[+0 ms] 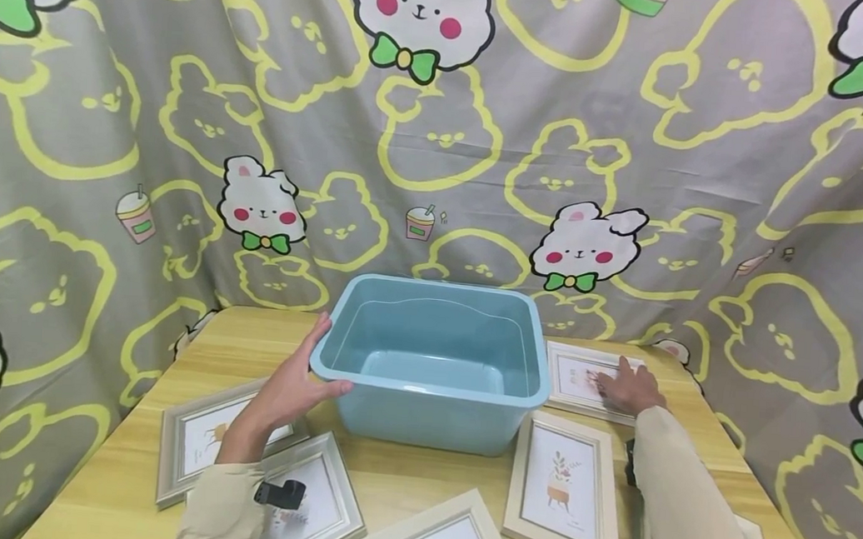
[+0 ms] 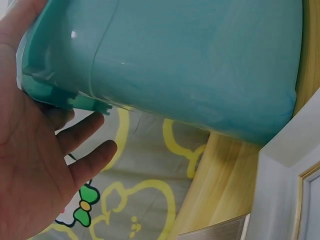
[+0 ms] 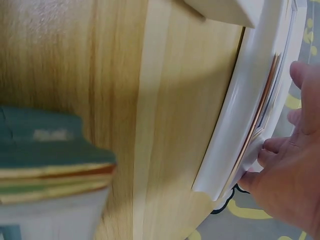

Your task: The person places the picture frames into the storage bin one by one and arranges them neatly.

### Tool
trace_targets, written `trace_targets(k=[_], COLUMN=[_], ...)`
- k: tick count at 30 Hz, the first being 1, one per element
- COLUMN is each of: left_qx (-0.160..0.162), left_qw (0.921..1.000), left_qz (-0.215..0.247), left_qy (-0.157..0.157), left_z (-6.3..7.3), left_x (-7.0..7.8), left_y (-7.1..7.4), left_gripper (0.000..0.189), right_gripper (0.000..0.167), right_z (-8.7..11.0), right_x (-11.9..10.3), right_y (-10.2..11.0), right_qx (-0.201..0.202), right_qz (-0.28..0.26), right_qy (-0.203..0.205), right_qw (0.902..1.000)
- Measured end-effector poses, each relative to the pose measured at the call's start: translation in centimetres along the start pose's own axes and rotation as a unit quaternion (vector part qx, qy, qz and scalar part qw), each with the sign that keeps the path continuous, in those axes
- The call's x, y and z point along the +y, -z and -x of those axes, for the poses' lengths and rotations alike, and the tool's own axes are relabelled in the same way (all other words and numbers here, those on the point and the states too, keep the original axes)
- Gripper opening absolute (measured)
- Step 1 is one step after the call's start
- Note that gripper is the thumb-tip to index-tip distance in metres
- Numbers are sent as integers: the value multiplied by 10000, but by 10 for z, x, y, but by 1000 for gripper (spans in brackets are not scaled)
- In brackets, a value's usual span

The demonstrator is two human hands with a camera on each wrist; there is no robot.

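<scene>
A blue plastic bin [image 1: 421, 415] stands upright near the back of the table, its inside bare. My left hand [image 1: 295, 389] grips its left front corner, thumb over the near rim and fingers along the left side. In the left wrist view, two fingers of that hand [image 2: 30, 165] stretch away beneath the bin's rim. At the back right a white picture frame [image 1: 566, 383] lies flat beside the bin. Over its right end lies my right hand [image 1: 633, 390]. The right wrist view has the fingers [image 3: 274, 145] touching the white picture frame's edge [image 3: 240, 115].
Other picture frames lie face up: a greyish one [image 1: 172, 452] and a silver one [image 1: 341, 489] by the left arm, a cream one [image 1: 485, 524] in front, another cream one [image 1: 611, 499] right of the bin. More lie under the right sleeve [image 1: 678, 504]. A patterned curtain [image 1: 473, 214] surrounds the wooden table [image 1: 402, 476].
</scene>
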State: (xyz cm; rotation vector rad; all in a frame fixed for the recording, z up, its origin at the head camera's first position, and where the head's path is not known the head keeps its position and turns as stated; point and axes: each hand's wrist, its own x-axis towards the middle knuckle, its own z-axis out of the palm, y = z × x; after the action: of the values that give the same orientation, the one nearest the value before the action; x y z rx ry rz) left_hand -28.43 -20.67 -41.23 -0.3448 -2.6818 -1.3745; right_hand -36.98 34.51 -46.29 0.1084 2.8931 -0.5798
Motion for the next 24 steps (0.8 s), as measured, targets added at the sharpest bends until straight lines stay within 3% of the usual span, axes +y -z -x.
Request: trace_targets(k=[5,11,18,24], left_qx=[25,76,46,70], left_qw=[9997,9996,9996,9996], left_qz=[233,274,291,267], left_qy=[64,27,11,-20], left_z=[5,5,7,10], left_x=[-1,-1,-2,-3], left_y=[-4,-7,-8,-7], left_gripper=[109,106,104,103], right_gripper=[84,73,57,47], right_z=[-1,-1,-7,-5], right_x=[1,6,26,23], right_y=[-1,-2,-12,-9], right_qx=[155,190,510,623], right_qz=[46,35,579,33], right_qy=[-343,-723,-802,-1307], right_qw=[9993,9972,9938,9895])
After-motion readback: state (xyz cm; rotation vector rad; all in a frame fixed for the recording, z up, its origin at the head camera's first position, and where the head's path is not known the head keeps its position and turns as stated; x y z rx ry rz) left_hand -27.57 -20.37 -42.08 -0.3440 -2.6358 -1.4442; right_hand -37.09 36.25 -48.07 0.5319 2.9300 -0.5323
